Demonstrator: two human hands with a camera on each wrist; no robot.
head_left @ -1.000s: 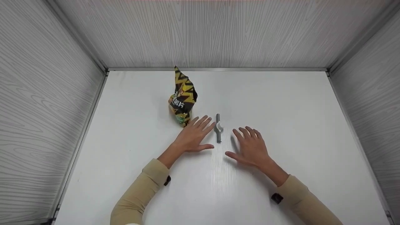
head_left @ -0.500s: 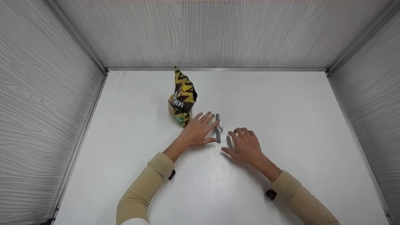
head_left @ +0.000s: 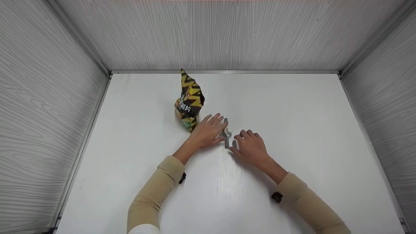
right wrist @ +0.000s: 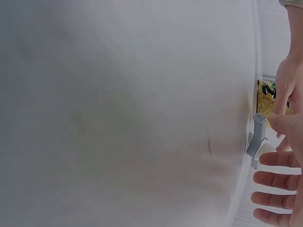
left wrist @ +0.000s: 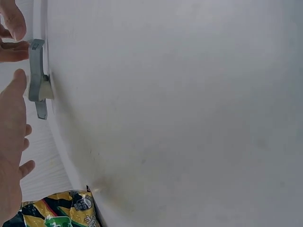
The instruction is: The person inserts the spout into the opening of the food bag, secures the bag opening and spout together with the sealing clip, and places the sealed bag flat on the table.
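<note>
Lying slightly right of and below the centre of the head view, a grey bar (head_left: pixel 227 142) with a rounded white piece (head_left: pixel 228 131) at its middle is set lengthwise up the frame on the white table (head_left: pixel 292 110). To its left, the left hand (head_left: pixel 205 133) is held with fingers spread and extended, and part of the bar is covered by them. To its right, the right hand (head_left: pixel 252 148) is held with fingers lightly bent, the thumb pointed at the bar's lower end. Both hands are seen released, nothing being grasped; whether the bar is touched cannot be told. Just above and left of the left hand, a black-and-yellow bag (head_left: pixel 190 104) is placed. Tan sleeves (head_left: pixel 154 191) are worn, and wood-grained panels (head_left: pixel 208 35) are shown across the top and sides.
</note>
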